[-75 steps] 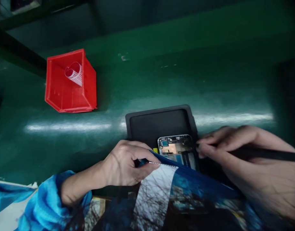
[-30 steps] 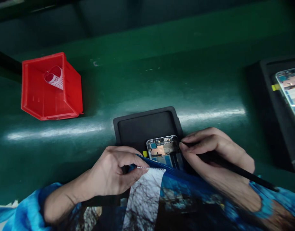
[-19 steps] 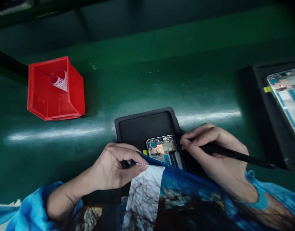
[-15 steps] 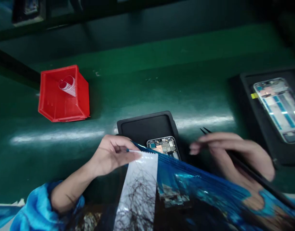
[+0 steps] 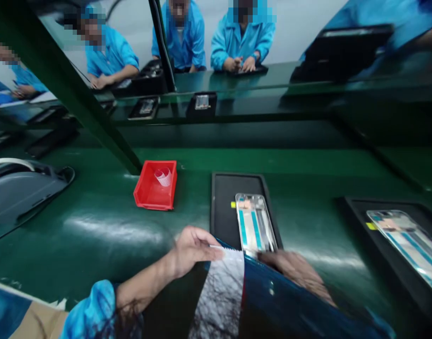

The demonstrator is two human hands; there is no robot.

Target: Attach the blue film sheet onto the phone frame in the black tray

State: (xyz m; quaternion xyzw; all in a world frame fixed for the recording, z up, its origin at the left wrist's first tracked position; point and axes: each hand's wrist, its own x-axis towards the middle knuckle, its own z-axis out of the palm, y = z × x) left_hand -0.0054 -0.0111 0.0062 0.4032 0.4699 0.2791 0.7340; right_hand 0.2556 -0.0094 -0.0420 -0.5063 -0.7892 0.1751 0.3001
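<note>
A black tray (image 5: pixel 221 188) lies on the green belt in front of me with an open phone frame (image 5: pixel 253 221) in it. My left hand (image 5: pixel 193 247) is closed in a pinch on the top edge of a glossy blue and white sheet (image 5: pixel 223 292) that covers the near end of the tray. My right hand (image 5: pixel 293 270) lies at the near end of the phone frame, blurred and partly behind the sheet. Its fingers and anything in them do not show clearly.
A red bin (image 5: pixel 148 195) holding a curled white strip (image 5: pixel 164 176) stands left of the tray. A second black tray (image 5: pixel 350 207) with a phone frame (image 5: pixel 403 240) lies to the right. A grey device (image 5: pixel 21 188) sits far left. Other workers in blue sit across the line.
My head has lifted, so the far side of the line and the other workers now show. My right hand dropped from the phone's top corner to its near end; the black tweezers are gone from sight.
</note>
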